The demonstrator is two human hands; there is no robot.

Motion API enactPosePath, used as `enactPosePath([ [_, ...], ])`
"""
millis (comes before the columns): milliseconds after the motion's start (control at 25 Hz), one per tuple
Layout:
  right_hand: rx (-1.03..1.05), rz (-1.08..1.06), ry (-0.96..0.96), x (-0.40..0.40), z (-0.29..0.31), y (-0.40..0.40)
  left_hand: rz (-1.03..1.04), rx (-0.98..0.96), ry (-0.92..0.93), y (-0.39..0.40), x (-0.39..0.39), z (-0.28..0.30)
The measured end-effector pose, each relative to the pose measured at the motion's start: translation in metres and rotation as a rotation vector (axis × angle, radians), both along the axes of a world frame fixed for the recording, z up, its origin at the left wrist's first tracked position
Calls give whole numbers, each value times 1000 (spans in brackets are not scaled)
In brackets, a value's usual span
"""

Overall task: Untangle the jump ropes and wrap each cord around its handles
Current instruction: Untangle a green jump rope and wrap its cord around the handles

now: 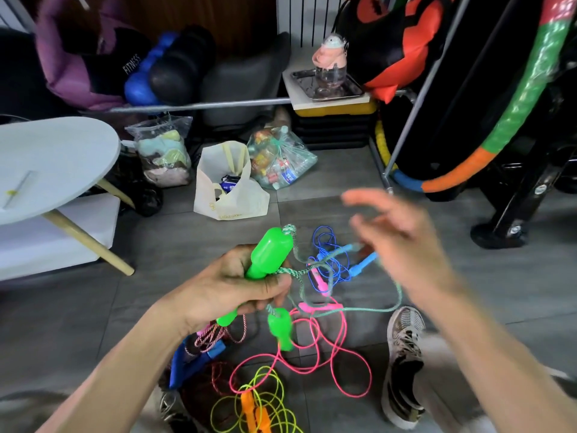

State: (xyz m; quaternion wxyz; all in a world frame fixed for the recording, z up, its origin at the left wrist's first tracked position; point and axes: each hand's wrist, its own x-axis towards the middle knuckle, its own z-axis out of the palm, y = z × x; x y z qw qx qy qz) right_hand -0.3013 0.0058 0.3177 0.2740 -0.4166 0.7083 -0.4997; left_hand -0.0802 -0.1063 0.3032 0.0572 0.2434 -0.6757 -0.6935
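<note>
Jump ropes lie heaped on the grey tiled floor [327, 179] in front of the person, and most of the task is judged to be still ahead. The largest loose loops are seen in the pink rope [337, 354], spread across the tiles with its handles near the middle of the heap. Nearer the lower edge a yellow-green cord [268, 398] is coiled loosely about orange handles [254, 412]; it is not wound on them. Farther off, a blue rope [327, 264] is bunched with its handles still caught in its own loops. A reddish braided cord [215, 334] is partly hidden under the left forearm beside a dark blue handle [193, 362].

Only the green rope is being worked. One green handle [268, 256] is gripped in the left hand [237, 285], fingers curled round it, held above the heap. Its braided cord [299, 270] is led away rightward toward the right hand [402, 245], which is blurred with fingers spread; whether cord is pinched there cannot be told. The second green handle [281, 331] dangles just below the left hand. No rope is seen fully wrapped.
</note>
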Motion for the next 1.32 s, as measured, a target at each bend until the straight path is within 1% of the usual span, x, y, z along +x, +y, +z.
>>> enactPosePath([
  [40, 125, 257, -134, 19, -3, -2, 6, -4, 7, 1, -2, -1],
  [80, 233, 447, -234, 34, -7, -4, 15, -10, 4, 1, -3, -2],
  [120, 293, 541, -275, 45, -10, -5, 26, -12, 1, 0, -4, -2],
  [160, 303, 531, -264, 47, -14, -5, 35, -11, 8, -1, -4, -2],
  [280, 233, 415, -228, 40, -8, -8, 30, -20, 57, -2, -2, -1],
  [360, 263, 460, -91, 28, -2, -5, -20, -54, 32, -5, -1, 0],
  [400, 311, 504, -62, 22, 0, -3, -58, -82, -5, -7, 1, 0],
  [480, 363, 586, -163, 14, 6, 2, -122, -114, -62, -6, 3, 1],
  [520, 327, 588, -254, 12, 8, 4, -126, -108, -57, -4, 3, 3],
  [560, 237, 554, -369, 11, 10, 5, -98, -94, -33, -1, 1, 4],
  [640, 35, 470, -579, 15, 15, 5, 6, -68, 31, 5, -3, 6],
  [680, -28, 434, -669, 17, 16, 4, 51, -69, 50, 6, -4, 5],
  [760, -77, 352, -779, 17, 18, 4, 90, -147, 44, 4, -5, 6],
  [800, -103, 314, -815, 16, 18, 4, 67, -232, 26, 3, -5, 6],
  [880, -200, 252, -904, 14, 23, 5, -63, -398, 2, 5, -7, 6],
  [920, -259, 231, -945, 11, 26, 5, -134, -428, -4, 7, -7, 5],
  [960, -315, 214, -979, 7, 30, 6, -177, -424, -31, 8, -8, 2],
  [1000, -379, 194, -1010, 2, 33, 6, -183, -415, -98, 9, -7, -3],
  [1080, -494, 69, -1058, -11, 35, 7, -111, -413, -304, 8, -6, -10],
  [1120, -501, -60, -1040, -19, 35, 8, -41, -366, -397, 8, -6, -12],
  [1160, -453, -211, -958, -24, 35, 8, 43, -297, -415, 7, -7, -13],
  [1200, -372, -350, -815, -29, 32, 8, 136, -235, -379, 8, -8, -14],
  [1240, -301, -451, -639, -31, 31, 9, 222, -225, -333, 8, -9, -12],
  [1280, -223, -520, -420, -32, 27, 9, 286, -300, -305, 6, -9, -10],
  [1320, -100, -548, -130, -34, 21, 10, 320, -437, -288, 5, -9, -10],
])
